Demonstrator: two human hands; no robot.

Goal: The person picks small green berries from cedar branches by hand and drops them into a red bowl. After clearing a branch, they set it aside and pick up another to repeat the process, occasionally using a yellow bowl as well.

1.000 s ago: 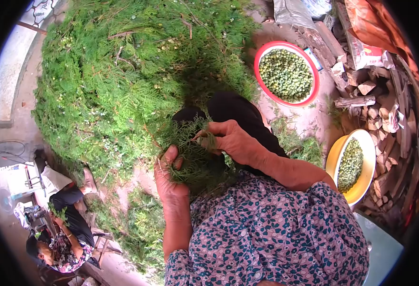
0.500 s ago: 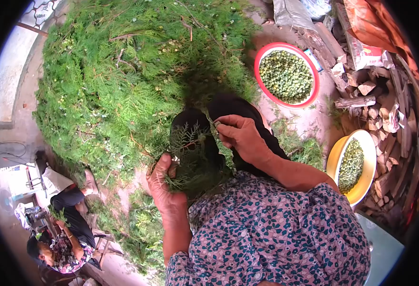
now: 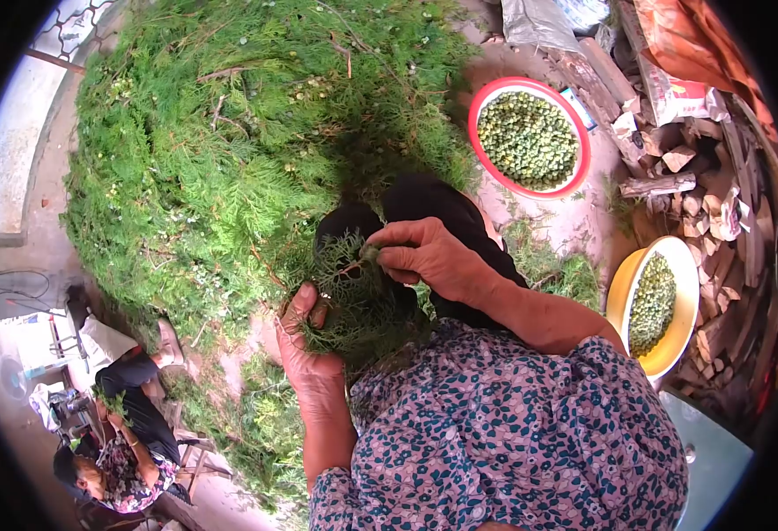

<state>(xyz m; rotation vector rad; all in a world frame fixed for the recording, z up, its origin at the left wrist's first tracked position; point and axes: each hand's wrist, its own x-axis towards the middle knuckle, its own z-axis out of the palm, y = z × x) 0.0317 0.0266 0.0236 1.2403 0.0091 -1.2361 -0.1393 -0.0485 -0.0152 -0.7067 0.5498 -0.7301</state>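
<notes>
My left hand (image 3: 311,341) is closed on a leafy green sprig (image 3: 353,305) that lies over my dark-trousered knees. At the sprig's upper right, my right hand (image 3: 429,257) pinches a small green cone (image 3: 369,253) between thumb and forefinger. A large heap of green branches (image 3: 229,159) spreads in front of my knees and to the left. To the right of the heap stands a red-rimmed basin (image 3: 475,133) full of small green cones. A yellow basin (image 3: 620,296), nearer my right side, holds more of them.
Split firewood (image 3: 716,265) is stacked along the right side, with sacks and an orange cloth (image 3: 689,44) above. At lower left a seated person (image 3: 132,442) holds a green sprig. A cable (image 3: 8,283) lies on the floor at far left.
My right hand has moved left, closer to the sprig, and its fingertips are now at a small green cone. The left hand keeps its hold on the sprig.
</notes>
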